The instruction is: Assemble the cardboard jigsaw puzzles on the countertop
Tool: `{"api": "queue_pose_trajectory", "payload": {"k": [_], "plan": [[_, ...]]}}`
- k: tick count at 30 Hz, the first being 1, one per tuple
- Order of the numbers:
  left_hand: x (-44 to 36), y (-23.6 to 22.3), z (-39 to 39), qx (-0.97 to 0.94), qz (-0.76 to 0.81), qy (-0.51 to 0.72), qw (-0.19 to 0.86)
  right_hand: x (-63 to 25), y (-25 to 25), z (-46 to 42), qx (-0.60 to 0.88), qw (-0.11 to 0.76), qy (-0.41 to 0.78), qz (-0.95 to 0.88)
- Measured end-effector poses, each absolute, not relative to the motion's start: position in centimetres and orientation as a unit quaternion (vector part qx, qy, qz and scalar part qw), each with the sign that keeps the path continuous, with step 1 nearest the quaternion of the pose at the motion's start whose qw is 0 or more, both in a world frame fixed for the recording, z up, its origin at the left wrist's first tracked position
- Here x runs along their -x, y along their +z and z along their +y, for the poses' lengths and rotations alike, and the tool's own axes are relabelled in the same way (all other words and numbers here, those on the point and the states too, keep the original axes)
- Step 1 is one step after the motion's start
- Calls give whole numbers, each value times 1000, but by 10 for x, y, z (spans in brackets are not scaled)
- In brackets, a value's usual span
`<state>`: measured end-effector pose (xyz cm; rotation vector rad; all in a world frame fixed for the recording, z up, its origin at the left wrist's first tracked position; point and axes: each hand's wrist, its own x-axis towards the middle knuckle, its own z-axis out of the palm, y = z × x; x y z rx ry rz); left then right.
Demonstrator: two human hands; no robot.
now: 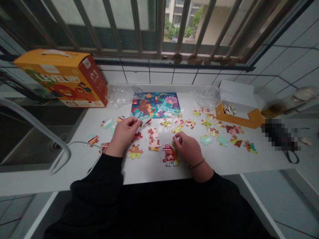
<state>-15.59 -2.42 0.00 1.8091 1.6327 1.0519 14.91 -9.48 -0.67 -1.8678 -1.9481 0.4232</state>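
Cardboard jigsaw piece (145, 122) sits pinched between the left hand's fingers (137, 121).

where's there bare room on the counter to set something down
Bare counter lies in front of the loose puzzle pieces, right of your right hand; a smaller patch sits between the orange box and the nearest pieces. Crowded: below the puzzle picture, around your left hand.

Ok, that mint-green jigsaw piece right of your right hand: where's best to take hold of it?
Take the mint-green jigsaw piece by its two opposite outer edges, coming from above with the right hand. It lies flat and apart from its neighbours on the white countertop, and its knobbed outline probably gives fingertips a catch.
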Motion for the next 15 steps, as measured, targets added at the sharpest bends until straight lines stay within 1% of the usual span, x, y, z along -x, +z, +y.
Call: {"api": "queue_pose_trajectory", "payload": {"k": [3, 5, 8, 12, 15], "plan": [[143, 2, -33, -615, 568, 415, 356, -151, -6, -94, 651, 272, 181, -685], [133, 5, -41, -632, 541, 398, 388, -151, -5, -94, 628, 327, 206, -676], [114, 13, -54, -674, 510, 347, 406, -151, -4, -95, 591, 394, 244, -661], [96, 19, -65, -701, 501, 298, 410, -151, -4, -96, 569, 425, 270, -651], [92, 18, -67, -708, 489, 294, 417, -150, -3, -98, 560, 412, 281, -661]]}}
